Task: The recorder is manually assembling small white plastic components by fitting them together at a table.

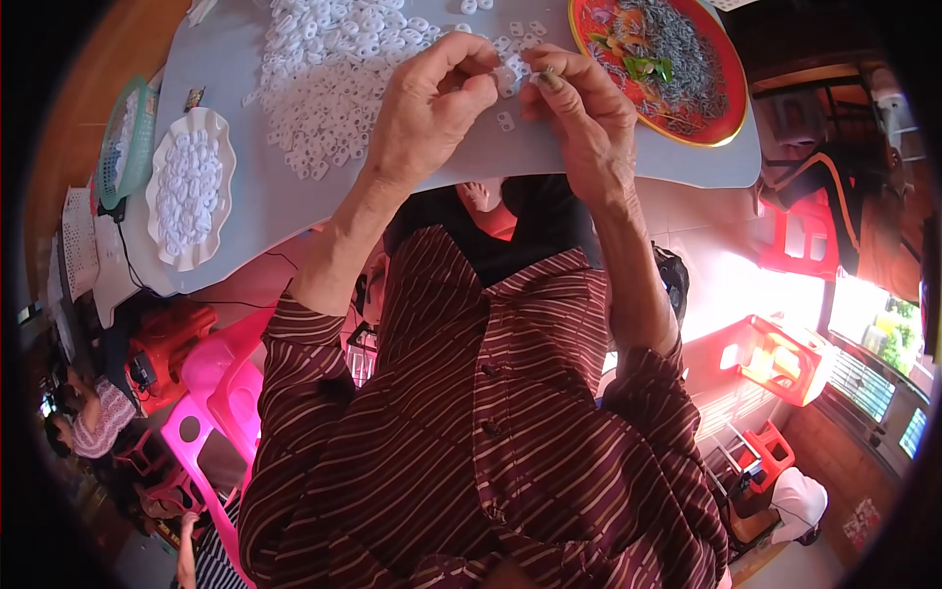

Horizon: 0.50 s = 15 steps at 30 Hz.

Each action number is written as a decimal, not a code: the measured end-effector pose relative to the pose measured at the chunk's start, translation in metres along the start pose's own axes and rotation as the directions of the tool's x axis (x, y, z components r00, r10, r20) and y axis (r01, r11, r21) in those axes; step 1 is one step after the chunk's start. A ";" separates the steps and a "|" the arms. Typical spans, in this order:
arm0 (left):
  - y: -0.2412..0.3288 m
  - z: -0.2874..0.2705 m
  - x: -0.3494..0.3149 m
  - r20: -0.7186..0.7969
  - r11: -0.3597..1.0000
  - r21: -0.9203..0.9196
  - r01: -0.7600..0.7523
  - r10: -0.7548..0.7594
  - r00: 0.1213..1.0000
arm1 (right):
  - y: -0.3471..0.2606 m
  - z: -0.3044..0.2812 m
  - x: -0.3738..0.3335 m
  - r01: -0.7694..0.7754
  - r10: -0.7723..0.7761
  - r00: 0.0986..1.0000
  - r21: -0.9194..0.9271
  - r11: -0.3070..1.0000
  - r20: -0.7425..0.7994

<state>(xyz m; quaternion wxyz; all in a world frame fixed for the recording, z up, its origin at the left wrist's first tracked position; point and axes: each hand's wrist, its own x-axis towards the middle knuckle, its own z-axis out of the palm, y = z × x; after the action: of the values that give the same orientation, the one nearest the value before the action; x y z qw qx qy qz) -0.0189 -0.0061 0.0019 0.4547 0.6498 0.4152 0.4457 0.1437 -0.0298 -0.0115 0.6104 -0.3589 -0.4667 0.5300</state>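
left hand pinches a small white plastic ring | right hand fingertips closed on a tiny metal piece | ring seems light, stiff, best held at its rim

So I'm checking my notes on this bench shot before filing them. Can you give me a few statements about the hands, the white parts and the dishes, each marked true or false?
1. Both hands meet over the grey table. True: the left hand and right hand come together at a small white piece.
2. The red tray holds white rings. False: it holds small grey metal parts.
3. A white scalloped dish of white pieces sits left of the hands. True.
4. The loose pile of white parts lies to the right of the right hand. False: it lies by the left hand.
5. The person wears a striped maroon shirt. True.
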 end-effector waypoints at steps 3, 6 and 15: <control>-0.001 0.007 -0.002 -0.026 0.999 0.024 -0.041 0.041 0.999 | 0.001 0.000 -0.001 0.008 -0.008 0.999 -0.004 1.000 0.031; 0.000 0.017 -0.005 -0.114 0.996 -0.043 -0.078 0.072 0.991 | 0.000 -0.003 -0.002 0.010 -0.007 0.998 -0.050 0.999 0.063; 0.001 0.033 -0.012 -0.136 0.981 -0.192 -0.001 -0.026 0.990 | 0.004 -0.001 -0.005 0.156 -0.156 0.988 0.006 0.988 0.018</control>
<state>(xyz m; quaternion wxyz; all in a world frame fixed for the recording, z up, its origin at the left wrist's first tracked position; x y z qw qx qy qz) 0.0092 -0.0250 -0.0062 0.4879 0.5680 0.4051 0.5245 0.1432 -0.0340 -0.0161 0.6464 -0.3149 -0.4976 0.4852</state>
